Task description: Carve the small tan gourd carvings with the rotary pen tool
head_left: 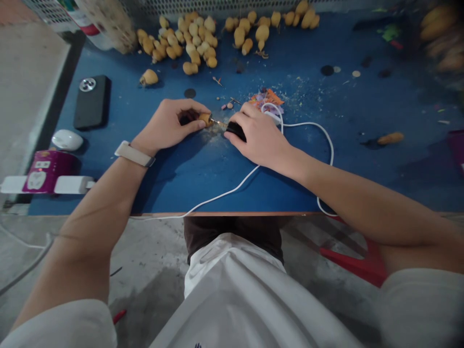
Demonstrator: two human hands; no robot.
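Note:
My left hand pinches a small tan gourd against the blue tabletop. My right hand is wrapped round a black corded rotary tool, its thin metal bit touching the gourd's end. A white cable loops from the tool across the table and over the front edge. A pale watch strap sits on my left wrist.
Several tan gourds lie heaped at the table's far edge. One lone gourd and another lie apart. A black phone, white earbud case and purple device sit left. Coloured scraps lie behind my hands.

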